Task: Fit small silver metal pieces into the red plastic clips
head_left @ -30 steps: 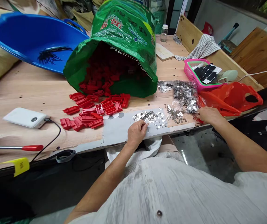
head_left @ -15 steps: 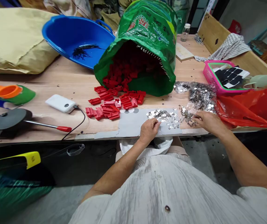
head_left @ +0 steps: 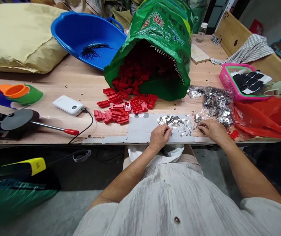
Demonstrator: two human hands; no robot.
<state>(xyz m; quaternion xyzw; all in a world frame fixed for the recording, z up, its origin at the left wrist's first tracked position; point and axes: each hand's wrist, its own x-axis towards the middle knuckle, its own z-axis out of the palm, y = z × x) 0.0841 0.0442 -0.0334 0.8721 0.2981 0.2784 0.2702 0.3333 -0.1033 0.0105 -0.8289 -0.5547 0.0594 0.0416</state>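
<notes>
My left hand rests at the near edge of a grey sheet, thumb and fingertips pinched together; what they hold, if anything, is too small to make out. Just beyond it lies a pile of small shiny flat metal pieces, some scattered to its right. My right hand is closed, its fingertips down at a second heap of small metal pieces. Whatever those fingers hold is hidden. Several red plastic parts lie left of the pile, spilling from a green sack tipped on its side.
Clear plastic bags of metal pieces lie beyond my right hand, beside a red plastic bag and a pink basket. Leftward are a white power bank with a cable, a red-tipped lever tool and a blue basin.
My right hand has moved left and slightly nearer me, along the metal pieces. A single red part now shows beside its wrist. My left hand keeps its pinch by the pile.
</notes>
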